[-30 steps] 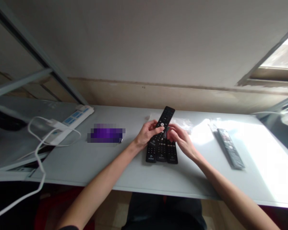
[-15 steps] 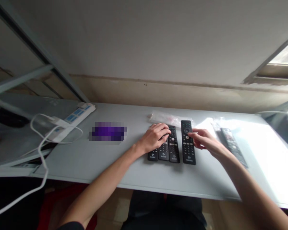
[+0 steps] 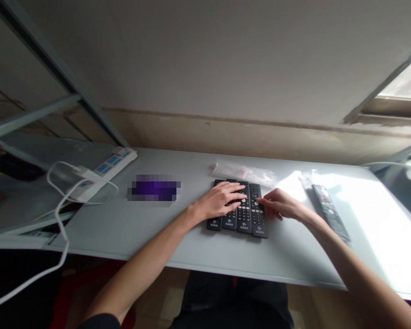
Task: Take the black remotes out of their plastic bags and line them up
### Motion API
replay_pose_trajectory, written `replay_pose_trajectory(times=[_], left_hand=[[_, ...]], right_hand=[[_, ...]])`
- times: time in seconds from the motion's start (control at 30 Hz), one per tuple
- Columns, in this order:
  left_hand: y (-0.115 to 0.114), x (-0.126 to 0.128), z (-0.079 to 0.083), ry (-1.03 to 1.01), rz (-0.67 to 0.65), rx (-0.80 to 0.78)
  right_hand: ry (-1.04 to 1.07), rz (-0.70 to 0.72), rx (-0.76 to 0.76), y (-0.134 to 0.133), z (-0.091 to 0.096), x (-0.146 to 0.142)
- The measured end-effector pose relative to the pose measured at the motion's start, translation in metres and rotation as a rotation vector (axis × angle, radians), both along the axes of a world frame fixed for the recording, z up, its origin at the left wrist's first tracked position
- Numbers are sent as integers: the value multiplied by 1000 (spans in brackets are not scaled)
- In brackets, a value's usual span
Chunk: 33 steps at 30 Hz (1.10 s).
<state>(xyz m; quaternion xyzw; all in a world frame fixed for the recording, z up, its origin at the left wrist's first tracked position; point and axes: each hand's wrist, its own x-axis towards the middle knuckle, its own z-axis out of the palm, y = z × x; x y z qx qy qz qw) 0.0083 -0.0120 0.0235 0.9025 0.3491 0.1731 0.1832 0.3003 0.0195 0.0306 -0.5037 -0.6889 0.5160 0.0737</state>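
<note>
Several black remote controls (image 3: 239,218) lie side by side in a row on the pale table (image 3: 150,237). My left hand (image 3: 221,198) rests flat on the left ones, fingers stretched out over the buttons. My right hand (image 3: 277,204) touches the right side of the rightmost remote (image 3: 259,218), fingers loosely extended against its edge. Neither hand lifts anything.
A clear plastic bag (image 3: 243,172) lies just behind the row. Another remote in plastic (image 3: 329,212) lies to the right in bright sunlight. A blurred purple object (image 3: 155,188) sits left of the hands. A white power strip (image 3: 102,169) with white cables (image 3: 60,214) is far left.
One second ago both hands held one remote raised over the row. It was then laid down to the right, and now it sits pushed against the others.
</note>
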Motion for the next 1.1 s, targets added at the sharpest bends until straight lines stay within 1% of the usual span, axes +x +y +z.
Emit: replay_pose_trajectory(times=[0.07, 0.13, 0.23, 0.27, 0.33, 0.4, 0.43, 0.5, 0.57, 0.7, 0.77, 0.97, 1.1], left_hand=[[1, 0, -2, -46, 1, 40], [3, -1, -2, -119, 20, 90], [8, -6, -2, -218, 103, 169], [11, -9, -3, -233, 139, 194], [17, -16, -7, -232, 212, 239], [23, -22, -13, -229, 280, 260], [26, -25, -16, -241, 314, 257], [29, -29, -22, -277, 376, 235], [31, -32, -27, -304, 409, 210], [30, -35, -30, -323, 449, 185], [30, -36, -32, -326, 485, 172], [33, -37, -36, -304, 561, 83], [33, -36, -32, -268, 575, 19]], right_hand=[[-39, -52, 95, 5, 9, -3], [-24, -168, 243, 9, 18, -8], [145, -340, 538, 12, 23, -18], [205, -372, 643, 12, 21, -21], [283, -389, 834, 11, 13, -27], [314, -366, 961, 8, 2, -30], [323, -351, 990, 6, -4, -31], [339, -330, 980, 3, -14, -31], [338, -346, 918, 1, -20, -30], [339, -507, 781, 4, -28, -27], [361, -557, 740, 6, -31, -25], [435, -607, 617, 7, -35, -22], [432, -601, 552, 6, -32, -19]])
